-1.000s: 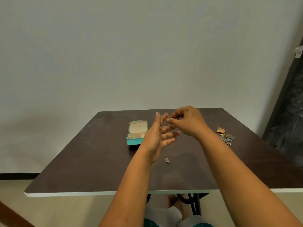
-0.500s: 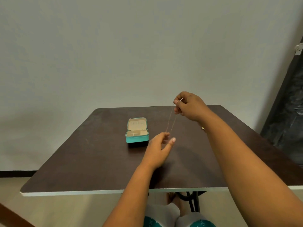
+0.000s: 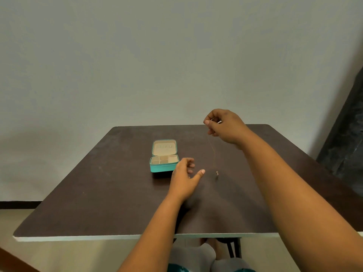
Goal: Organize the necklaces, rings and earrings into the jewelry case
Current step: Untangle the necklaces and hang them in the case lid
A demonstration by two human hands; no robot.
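Observation:
A small teal jewelry case lies open on the dark table, its cream lid flat behind several small compartments. My right hand is raised above the table's far side and pinches the top of a thin gold necklace. The chain hangs straight down, and its small pendant dangles just over the tabletop. My left hand hovers right of the case with loosely curled fingers and thumb out, holding nothing. The pile of other jewelry is hidden behind my right arm.
A plain wall stands behind the table. A dark panel leans at the far right. The table's white front edge runs across below my forearms, with my knees under it.
My right hand has lifted higher and drawn the necklace up. My left hand has let go of the chain's lower end, which now hangs free with the pendant at the bottom.

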